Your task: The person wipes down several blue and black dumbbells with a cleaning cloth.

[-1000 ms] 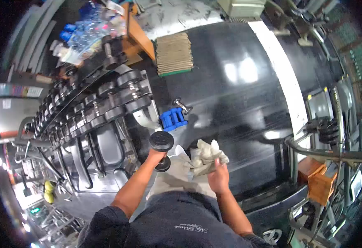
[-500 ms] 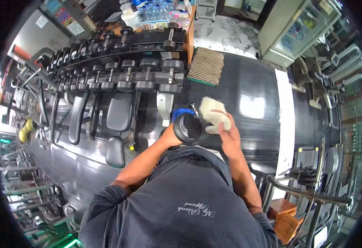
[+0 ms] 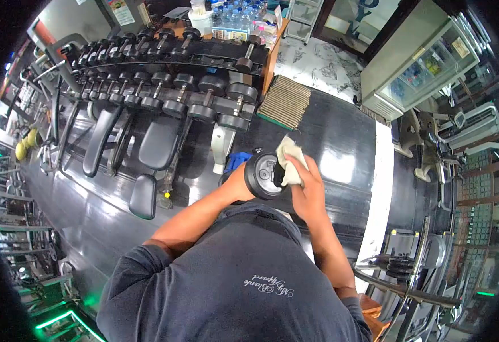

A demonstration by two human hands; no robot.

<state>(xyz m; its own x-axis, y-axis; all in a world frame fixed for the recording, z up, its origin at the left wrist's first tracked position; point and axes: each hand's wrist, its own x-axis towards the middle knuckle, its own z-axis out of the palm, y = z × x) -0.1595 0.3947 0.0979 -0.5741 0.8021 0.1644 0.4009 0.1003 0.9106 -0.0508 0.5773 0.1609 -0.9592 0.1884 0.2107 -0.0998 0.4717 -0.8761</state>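
My left hand (image 3: 239, 183) is closed round a black dumbbell (image 3: 262, 175), whose round end faces up towards me, just in front of my waist. The handle under the fingers is hidden. A pale cream cloth (image 3: 290, 159) is bunched in my right hand (image 3: 309, 185), its fingers closed over it. The cloth lies against the right side of the dumbbell's end face. Partly hidden behind the dumbbell is something blue (image 3: 237, 161) near the floor.
A two-tier rack (image 3: 204, 62) of black dumbbells stands ahead on the left, with padded benches (image 3: 159, 142) before it. A ribbed mat (image 3: 284, 102) lies on the dark floor. A glass-door fridge (image 3: 426, 68) stands at the far right, and gym machines line both sides.
My right hand has brought the cloth from just right of the dumbbell onto its end face. The dumbbell has tilted so its face shows more. The camera view has turned slightly.
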